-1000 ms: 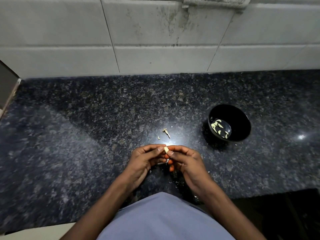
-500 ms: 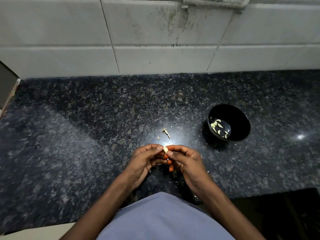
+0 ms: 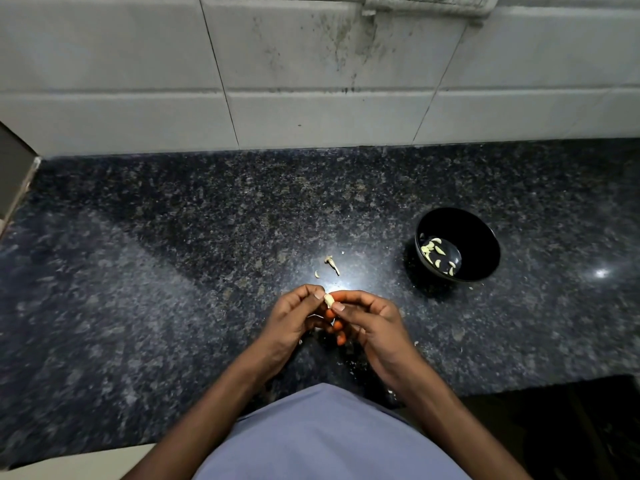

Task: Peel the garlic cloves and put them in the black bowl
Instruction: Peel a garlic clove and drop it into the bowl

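Home kitchen. Dark speckled granite countertop (image 3: 173, 271) runs against a stained white tiled wall (image 3: 311, 81), switch plate (image 3: 429, 3) at far top. Black bowl (image 3: 485, 237) with peeled garlic cloves (image 3: 438, 252) sits right.

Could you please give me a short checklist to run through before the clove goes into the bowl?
1. Clove held securely: ok, the left hand and the right hand both pinch it.
2. Clove fully peeled: cannot tell, fingers cover most of it.
3. Bowl upright and open: ok, it sits to the right on the counter.
4. Room in the bowl: ok, only a few peeled cloves lie at the bottom.
5. Path to the bowl clear: ok, the skin scraps lie off to the side.
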